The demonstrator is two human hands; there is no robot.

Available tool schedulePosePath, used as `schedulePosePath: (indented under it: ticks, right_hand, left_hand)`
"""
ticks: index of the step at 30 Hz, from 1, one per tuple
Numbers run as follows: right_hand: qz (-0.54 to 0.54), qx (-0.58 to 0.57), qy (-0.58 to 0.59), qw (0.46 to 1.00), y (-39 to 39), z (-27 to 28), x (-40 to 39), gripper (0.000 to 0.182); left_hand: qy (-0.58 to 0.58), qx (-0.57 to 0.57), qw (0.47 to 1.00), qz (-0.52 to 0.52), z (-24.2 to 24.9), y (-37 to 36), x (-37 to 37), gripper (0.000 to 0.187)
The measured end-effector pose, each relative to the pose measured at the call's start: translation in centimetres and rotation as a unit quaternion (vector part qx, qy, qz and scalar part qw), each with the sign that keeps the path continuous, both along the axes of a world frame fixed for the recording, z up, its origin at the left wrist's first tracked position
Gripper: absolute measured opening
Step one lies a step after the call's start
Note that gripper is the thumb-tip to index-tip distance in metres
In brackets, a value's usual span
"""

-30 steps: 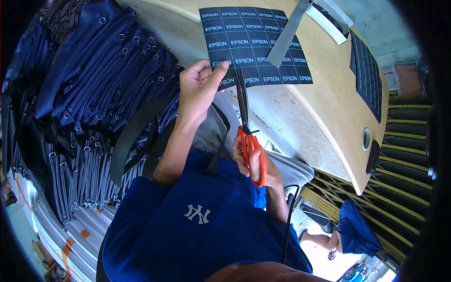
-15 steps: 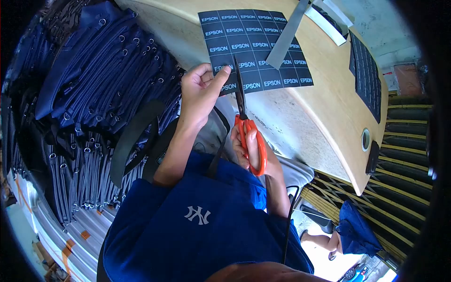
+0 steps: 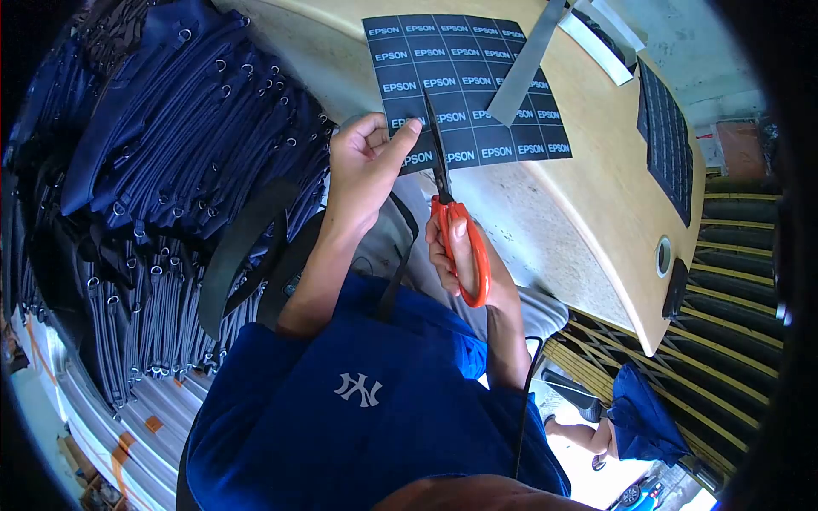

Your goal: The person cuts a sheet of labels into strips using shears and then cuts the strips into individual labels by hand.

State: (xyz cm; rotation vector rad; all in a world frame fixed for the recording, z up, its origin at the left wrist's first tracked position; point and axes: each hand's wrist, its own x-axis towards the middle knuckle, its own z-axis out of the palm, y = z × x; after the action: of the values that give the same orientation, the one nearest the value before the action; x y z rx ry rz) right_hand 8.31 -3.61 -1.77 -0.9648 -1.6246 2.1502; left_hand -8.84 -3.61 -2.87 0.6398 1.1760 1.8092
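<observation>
A dark sheet [image 3: 477, 81] printed with rows of EPSON labels lies over the table's near edge. My left hand [image 3: 371, 162] pinches its lower left corner, thumb on top. My right hand [image 3: 456, 251] is closed on the orange handles of the scissors [image 3: 474, 260]. Their dark blades reach up over the sheet, between the first and second label columns, just right of my left thumb; how far they have cut is unclear. A grey strip [image 3: 524, 72] rests across the sheet's right part.
The curved table [image 3: 588, 183] carries another dark sheet [image 3: 665, 136] and white strips [image 3: 596, 53] on the right. Many blue straps with metal rings [image 3: 204, 111] are heaped at left. Another person's leg [image 3: 579, 434] shows at lower right, beside a folding gate [image 3: 724, 289].
My right hand and the scissors have shifted slightly up and right. The sheet has moved a little to the right in view. My left hand keeps its hold.
</observation>
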Motion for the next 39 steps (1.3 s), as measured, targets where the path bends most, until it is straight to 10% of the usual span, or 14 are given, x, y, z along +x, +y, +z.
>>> schedulePosePath:
  ticks: [39]
  right_hand:
    - [-0.008, 0.026, 0.003, 1.000, -0.5, -0.1, -0.3, 0.047]
  left_hand:
    - [-0.032, 0.006, 0.999, 0.030, -1.2, 4.0, -2.2, 0.021]
